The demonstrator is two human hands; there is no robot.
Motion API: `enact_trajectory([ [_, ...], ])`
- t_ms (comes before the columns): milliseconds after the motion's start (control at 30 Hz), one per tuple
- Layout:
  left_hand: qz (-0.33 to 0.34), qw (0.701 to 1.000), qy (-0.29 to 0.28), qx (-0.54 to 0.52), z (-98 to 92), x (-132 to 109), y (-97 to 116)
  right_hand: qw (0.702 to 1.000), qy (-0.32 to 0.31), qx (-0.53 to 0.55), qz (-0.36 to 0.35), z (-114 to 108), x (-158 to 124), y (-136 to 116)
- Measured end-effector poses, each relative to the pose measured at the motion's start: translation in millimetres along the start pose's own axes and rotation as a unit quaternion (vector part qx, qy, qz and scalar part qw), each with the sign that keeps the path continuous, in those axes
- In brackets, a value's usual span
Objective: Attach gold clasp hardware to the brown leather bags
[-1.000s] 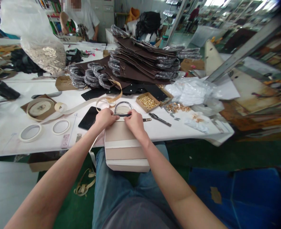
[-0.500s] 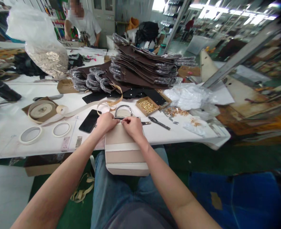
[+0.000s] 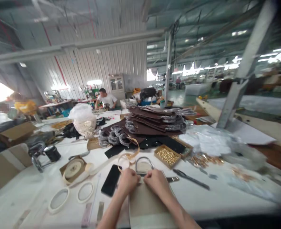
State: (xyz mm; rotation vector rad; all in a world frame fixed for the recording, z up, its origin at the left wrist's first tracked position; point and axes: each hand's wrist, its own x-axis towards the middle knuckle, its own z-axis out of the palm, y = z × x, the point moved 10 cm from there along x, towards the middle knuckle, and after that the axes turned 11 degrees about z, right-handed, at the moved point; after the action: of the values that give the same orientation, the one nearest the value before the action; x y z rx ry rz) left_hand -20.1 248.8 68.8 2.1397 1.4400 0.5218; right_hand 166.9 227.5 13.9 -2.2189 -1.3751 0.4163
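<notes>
A beige handbag piece [image 3: 150, 203] lies at the table's front, with a curved handle [image 3: 143, 159] in clear wrap at its far end. My left hand [image 3: 129, 181] is closed, fingertips pinched together over the dark band below the handle. Close beside it, my right hand [image 3: 156, 179] pinches at the same band. Whatever lies between the fingertips is too small and covered to make out. A strap end with a metal tip [image 3: 173, 179] sticks out to the right of the bag. A black phone [image 3: 111, 180] lies left of my left hand.
Behind the bag are a box of gold-coloured studs [image 3: 167, 156] and stacked brown bag pieces [image 3: 152, 121]. Tape rolls [image 3: 59, 200] and a coil of beige strip [image 3: 73, 170] lie left. A black pen-like tool [image 3: 192, 180] lies right. A co-worker [image 3: 106, 99] is across the table.
The head view has tilted upward, so the bag and hands sit lower in the picture and more of the hall shows. Both hands stay pinched at the same band.
</notes>
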Motion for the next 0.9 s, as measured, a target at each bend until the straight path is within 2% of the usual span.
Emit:
enact_trajectory([
  [133, -0.002, 0.996, 0.037, -0.075, 23.2, 11, -13, 1.000, -0.001, 0.023, -0.014, 6, 7, 2],
  [200, 0.018, 0.992, 0.050, -0.116, 16.3, 11, -10, 0.999, 0.002, 0.036, -0.016, 4, 5, 3],
  [267, 0.062, 0.983, 0.084, -0.149, -20.1, 2, 5, 0.999, 0.010, 0.042, -0.011, 3, 3, 4],
  [333, 0.104, 0.969, 0.157, -0.159, -81.7, -21, 24, 0.999, 0.018, 0.045, -0.010, 2, 1, 5],
  [400, 0.111, 0.958, 0.209, -0.162, -137.6, -52, 33, 0.998, 0.012, 0.058, -0.024, 0, -4, 4],
  [467, 0.098, 0.949, 0.240, -0.178, -172.5, -81, 27, 0.993, -0.009, 0.103, -0.059, -5, -13, 2],
  [500, 0.082, 0.949, 0.241, -0.187, -178.2, -92, 18, 0.987, -0.024, 0.141, -0.079, -10, -19, 2],
  [567, 0.038, 0.948, 0.210, -0.235, -165.1, -105, -8, 0.971, -0.031, 0.222, -0.085, -23, -27, 11],
  [633, -0.009, 0.940, 0.172, -0.296, -132.7, -113, -34, 0.961, 0.026, 0.259, -0.091, -43, -35, 22],
  [700, -0.046, 0.928, 0.132, -0.345, -94.3, -118, -52, 0.962, 0.078, 0.217, -0.149, -55, -49, 20],
  [733, -0.058, 0.922, 0.115, -0.365, -76.3, -120, -57, 0.962, 0.079, 0.171, -0.199, -53, -58, 13],
  [800, -0.071, 0.911, 0.089, -0.396, -45.9, -121, -61, 0.953, 0.035, 0.067, -0.293, -31, -78, -1],
  [900, -0.080, 0.898, 0.069, -0.427, -14.9, -118, -60, 0.939, -0.034, -0.029, -0.341, 4, -92, -6],
])
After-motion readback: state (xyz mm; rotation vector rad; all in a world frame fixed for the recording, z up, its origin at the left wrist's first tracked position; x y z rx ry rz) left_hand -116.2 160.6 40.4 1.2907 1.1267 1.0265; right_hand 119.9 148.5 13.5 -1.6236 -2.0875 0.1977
